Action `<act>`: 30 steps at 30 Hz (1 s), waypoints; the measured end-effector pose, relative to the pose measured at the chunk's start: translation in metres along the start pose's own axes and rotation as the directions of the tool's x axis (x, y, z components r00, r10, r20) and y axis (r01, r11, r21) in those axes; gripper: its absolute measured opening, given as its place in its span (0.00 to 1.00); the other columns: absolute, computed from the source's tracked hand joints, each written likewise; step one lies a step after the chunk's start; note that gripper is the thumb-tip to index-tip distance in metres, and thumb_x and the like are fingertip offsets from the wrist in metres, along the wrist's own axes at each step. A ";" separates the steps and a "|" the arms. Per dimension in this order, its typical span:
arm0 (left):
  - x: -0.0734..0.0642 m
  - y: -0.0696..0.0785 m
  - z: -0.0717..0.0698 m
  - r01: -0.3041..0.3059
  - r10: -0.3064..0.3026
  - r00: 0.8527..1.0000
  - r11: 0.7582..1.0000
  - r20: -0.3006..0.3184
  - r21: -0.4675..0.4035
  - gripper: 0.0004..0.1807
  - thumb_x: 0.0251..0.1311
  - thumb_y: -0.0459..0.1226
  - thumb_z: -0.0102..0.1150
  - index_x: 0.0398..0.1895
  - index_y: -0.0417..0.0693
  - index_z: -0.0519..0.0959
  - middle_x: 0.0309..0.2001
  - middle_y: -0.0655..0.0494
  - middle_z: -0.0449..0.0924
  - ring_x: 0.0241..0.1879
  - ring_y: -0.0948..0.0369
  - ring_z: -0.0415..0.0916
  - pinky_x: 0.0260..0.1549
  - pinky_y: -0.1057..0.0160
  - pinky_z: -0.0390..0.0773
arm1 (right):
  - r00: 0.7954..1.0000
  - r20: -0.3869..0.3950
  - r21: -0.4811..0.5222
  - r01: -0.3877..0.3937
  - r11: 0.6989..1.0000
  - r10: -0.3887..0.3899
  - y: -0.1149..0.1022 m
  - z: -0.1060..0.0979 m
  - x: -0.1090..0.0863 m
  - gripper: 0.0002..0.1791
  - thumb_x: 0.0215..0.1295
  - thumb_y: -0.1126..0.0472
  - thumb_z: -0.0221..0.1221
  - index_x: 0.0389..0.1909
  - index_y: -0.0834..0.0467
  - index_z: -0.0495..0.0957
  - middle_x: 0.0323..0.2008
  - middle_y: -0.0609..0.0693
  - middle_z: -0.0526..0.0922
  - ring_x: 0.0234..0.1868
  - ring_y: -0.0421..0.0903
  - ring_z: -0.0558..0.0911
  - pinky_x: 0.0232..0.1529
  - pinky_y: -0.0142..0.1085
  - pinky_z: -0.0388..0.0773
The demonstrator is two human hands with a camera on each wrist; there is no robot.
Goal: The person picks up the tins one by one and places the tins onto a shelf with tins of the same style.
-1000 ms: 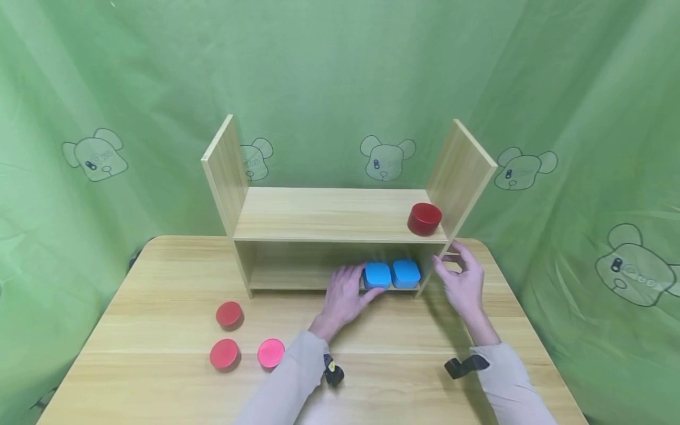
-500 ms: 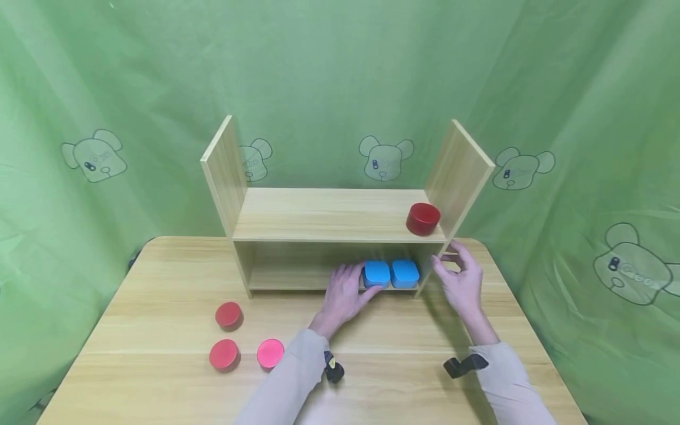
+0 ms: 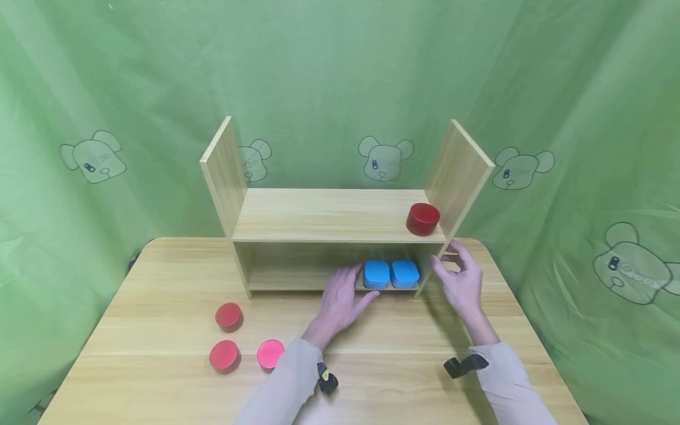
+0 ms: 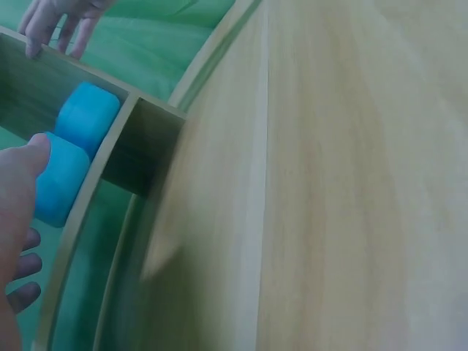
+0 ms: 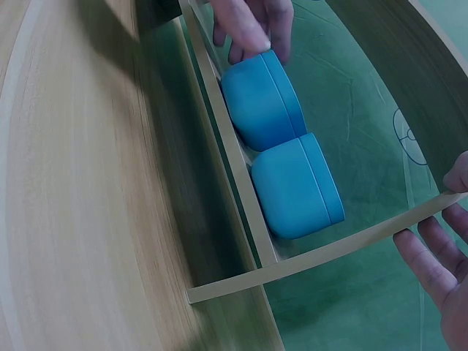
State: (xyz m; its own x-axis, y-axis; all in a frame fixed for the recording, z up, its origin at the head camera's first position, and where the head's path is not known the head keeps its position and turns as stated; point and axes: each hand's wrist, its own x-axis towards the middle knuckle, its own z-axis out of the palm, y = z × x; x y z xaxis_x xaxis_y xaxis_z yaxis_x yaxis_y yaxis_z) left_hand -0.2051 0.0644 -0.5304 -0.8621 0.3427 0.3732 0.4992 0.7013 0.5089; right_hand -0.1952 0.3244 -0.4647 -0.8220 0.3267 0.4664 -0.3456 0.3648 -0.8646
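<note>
Two blue rounded-square boxes with lids, the left one [image 3: 376, 274] and the right one [image 3: 405, 274], stand side by side at the right end of the lower level of a wooden shelf [image 3: 329, 213]. My left hand [image 3: 338, 300] is at the left box, fingers behind its left side and thumb loosely extended in front. In the left wrist view the thumb [image 4: 35, 152] overlaps that box [image 4: 60, 183]; contact is hard to tell. With thumb and fingers on either side, my right hand [image 3: 462, 282] grips the shelf's right side panel [image 5: 351, 240].
A dark red round box [image 3: 423, 219] sits at the right of the upper level. On the table [image 3: 393, 378], left of my left forearm, stand two red round boxes [image 3: 229, 316] [image 3: 224, 355] and a pink one [image 3: 270, 354]. A green curtain [image 3: 319, 71] hangs behind.
My left hand has shifted slightly left and toward me, its thumb coming away from the left blue box's front. The right hand and the boxes stay in place.
</note>
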 end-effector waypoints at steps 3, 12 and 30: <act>-0.007 0.002 -0.009 0.036 -0.035 0.999 0.999 0.025 -0.024 0.42 0.71 0.61 0.58 0.77 0.45 0.66 0.73 0.47 0.75 0.73 0.48 0.72 0.78 0.46 0.69 | 1.000 -0.003 0.001 -0.001 1.000 0.001 0.000 0.000 0.000 0.23 0.61 0.78 0.67 0.58 0.69 0.80 0.43 0.36 0.84 0.38 0.28 0.83 0.31 0.20 0.84; -0.021 0.001 -0.040 0.017 -0.016 0.999 0.998 0.028 -0.055 0.39 0.71 0.58 0.61 0.76 0.45 0.68 0.68 0.48 0.79 0.72 0.49 0.73 0.78 0.45 0.68 | 1.000 -0.006 -0.008 -0.004 1.000 0.004 -0.001 0.001 0.000 0.24 0.61 0.78 0.68 0.59 0.68 0.81 0.42 0.37 0.83 0.38 0.27 0.83 0.30 0.20 0.84; -0.050 -0.019 -0.106 -0.261 0.259 0.965 0.955 0.031 0.142 0.38 0.66 0.56 0.66 0.70 0.41 0.74 0.62 0.46 0.84 0.63 0.50 0.81 0.68 0.49 0.80 | 1.000 -0.006 -0.025 0.002 1.000 -0.002 0.000 0.001 0.000 0.23 0.61 0.77 0.67 0.59 0.68 0.80 0.42 0.35 0.83 0.38 0.27 0.83 0.29 0.20 0.84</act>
State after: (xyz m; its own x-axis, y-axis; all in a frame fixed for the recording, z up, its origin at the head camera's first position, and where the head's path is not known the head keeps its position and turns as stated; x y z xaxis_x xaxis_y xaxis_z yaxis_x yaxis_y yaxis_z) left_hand -0.1624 -0.0321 -0.4760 -0.7054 0.5323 0.4680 0.6894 0.6687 0.2786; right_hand -0.1956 0.3237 -0.4646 -0.8189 0.3308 0.4690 -0.3356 0.3869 -0.8589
